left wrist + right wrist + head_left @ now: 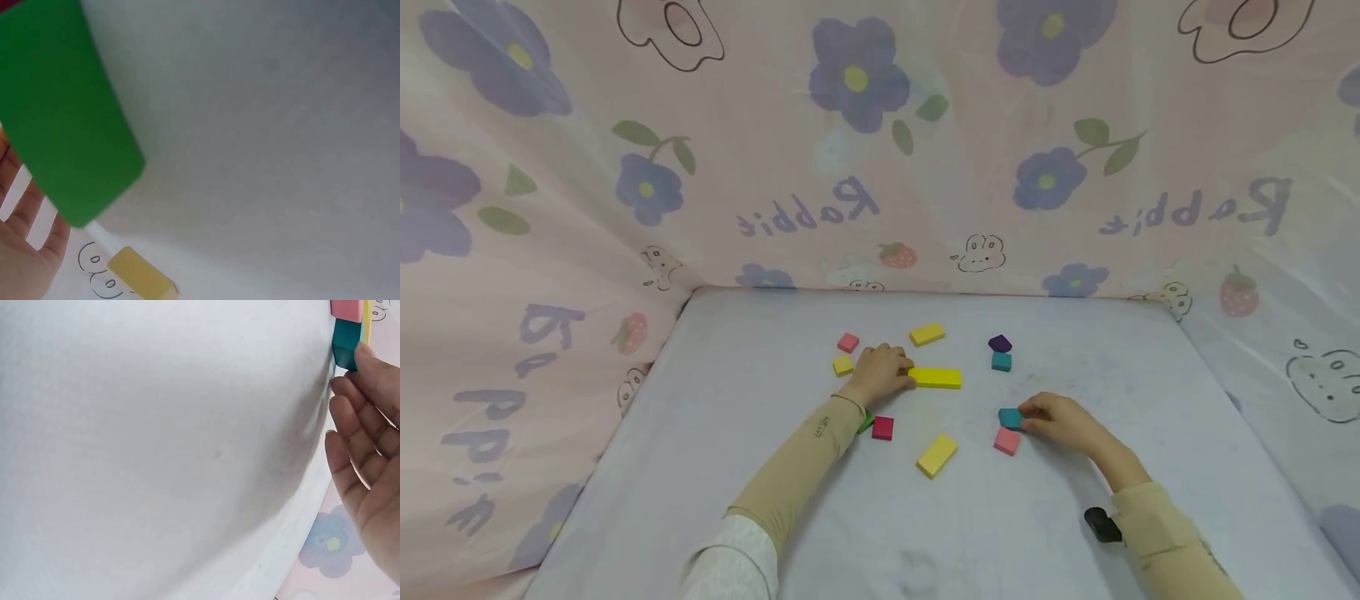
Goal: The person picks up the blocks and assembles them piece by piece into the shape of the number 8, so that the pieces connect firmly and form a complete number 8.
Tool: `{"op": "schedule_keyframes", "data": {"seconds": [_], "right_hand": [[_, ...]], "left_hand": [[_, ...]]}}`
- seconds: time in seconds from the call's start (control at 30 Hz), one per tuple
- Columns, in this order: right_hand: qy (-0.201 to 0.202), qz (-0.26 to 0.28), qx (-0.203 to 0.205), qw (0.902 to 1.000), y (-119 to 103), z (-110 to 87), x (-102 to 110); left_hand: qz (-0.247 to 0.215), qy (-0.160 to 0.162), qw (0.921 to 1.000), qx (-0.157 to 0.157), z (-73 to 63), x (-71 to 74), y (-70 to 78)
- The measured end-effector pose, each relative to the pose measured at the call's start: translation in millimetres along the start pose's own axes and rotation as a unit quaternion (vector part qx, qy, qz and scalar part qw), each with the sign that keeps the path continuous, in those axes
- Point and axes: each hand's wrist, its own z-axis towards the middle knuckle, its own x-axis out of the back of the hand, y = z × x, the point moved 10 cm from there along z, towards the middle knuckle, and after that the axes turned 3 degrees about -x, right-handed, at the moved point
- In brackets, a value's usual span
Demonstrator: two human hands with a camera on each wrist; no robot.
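Observation:
In the head view my left hand (pixel 882 372) reaches over the middle of the table, its thumb and forefinger at the left end of a long yellow block (pixel 938 378), pinching it. My right hand (pixel 1063 423) pinches a teal block (pixel 1010 418) by its right side. A pink block (pixel 1007 442) touches the near side of that teal block. Beside my left forearm lie a red block (pixel 883 428) and a partly hidden green block (pixel 864 423). The green block (pixel 69 119) looms large in the left wrist view, covering part of the hand.
Yellow blocks lie behind (pixel 927 335) and in front (pixel 937 456). Small pink (pixel 847 342) and yellow (pixel 843 366) blocks are left of my left hand. A dark purple block (pixel 1000 343) touches another teal block (pixel 1002 362). A black object (pixel 1102 525) sits by the right sleeve.

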Motion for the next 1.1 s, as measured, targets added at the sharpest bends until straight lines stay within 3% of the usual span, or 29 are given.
{"op": "schedule_keyframes", "data": {"seconds": [0.47, 0.73, 1.1], "right_hand": [[-0.011, -0.019, -0.007, 0.9997, -14, 17.7, -8], [-0.027, -0.027, -0.033, 0.9987, -20, 27.7, -11], [-0.039, -0.044, -0.054, 0.9968, -31, 43.3, -20]], "left_hand": [[-0.005, 0.007, 1.0, -0.002, -1.5, -0.1, -1.1], [-0.002, 0.025, 0.9996, -0.016, 1.6, -1.6, -1.8], [-0.007, 0.021, 0.9997, -0.011, 0.3, -2.2, -2.9]]}}
